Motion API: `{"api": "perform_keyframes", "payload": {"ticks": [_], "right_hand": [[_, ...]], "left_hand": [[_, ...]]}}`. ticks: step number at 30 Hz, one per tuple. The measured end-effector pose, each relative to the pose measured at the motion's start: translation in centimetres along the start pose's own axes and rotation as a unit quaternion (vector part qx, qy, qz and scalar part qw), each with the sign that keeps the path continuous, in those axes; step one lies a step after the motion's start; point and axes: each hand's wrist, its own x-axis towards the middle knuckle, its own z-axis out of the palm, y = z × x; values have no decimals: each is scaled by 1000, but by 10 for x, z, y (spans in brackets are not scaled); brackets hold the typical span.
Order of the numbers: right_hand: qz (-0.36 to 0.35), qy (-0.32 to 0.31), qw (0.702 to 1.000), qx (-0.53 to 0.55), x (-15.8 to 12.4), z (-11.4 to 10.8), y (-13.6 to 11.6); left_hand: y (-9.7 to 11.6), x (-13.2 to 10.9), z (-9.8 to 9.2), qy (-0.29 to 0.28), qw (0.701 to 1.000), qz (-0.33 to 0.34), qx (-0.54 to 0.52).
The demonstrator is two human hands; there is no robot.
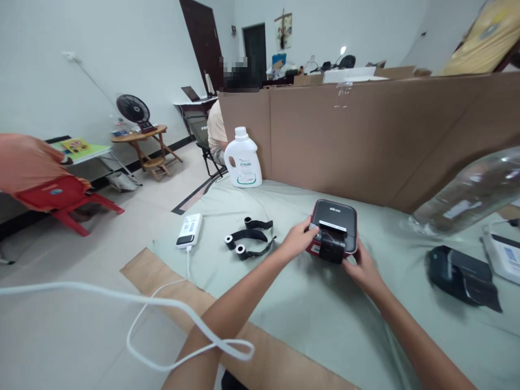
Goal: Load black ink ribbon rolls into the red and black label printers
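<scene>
Between my two hands is a small black and red label printer point(335, 225), with a dark strip of paper hanging from its front slot. My left hand point(298, 239) grips its left side, the thumb near the slot. My right hand point(364, 266) closes round the lower right corner, its fingers partly hidden underneath. To the left of the printer, several small rolls of black paper point(247, 236) lie on the pale green cloth point(320, 309), their ends partly unrolled. A second black printer point(463, 275), also with a dark strip out, rests to the right of my right hand.
A white power bank point(189, 231) lies at the left, and its white cable point(162, 300) loops over my left forearm. Behind stand a white jug point(244, 160) and a cardboard partition point(345, 141). A large clear bottle point(471, 189) lies at the right. Other people sit beyond.
</scene>
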Motion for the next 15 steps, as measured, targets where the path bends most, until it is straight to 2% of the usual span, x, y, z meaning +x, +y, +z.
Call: {"api": "perform_keyframes", "payload": {"ticks": [3, 7, 11, 13, 15], "right_hand": [[-48, -1, 998, -32, 39, 37, -33], [-100, -33, 994, -15, 98, 120, -70], [-131, -95, 987, -8, 137, 214, -76], [-133, -111, 985, -11, 148, 253, -72], [-122, -132, 984, -10, 154, 283, -67]], "left_hand": [[13, 20, -41, 66, 997, 23, -36], [20, 49, -117, 205, 967, -1, -149], [13, 60, -195, 321, 930, -52, -169], [5, 58, -225, 378, 905, -88, -176], [-3, 55, -247, 417, 884, -112, -183]]}}
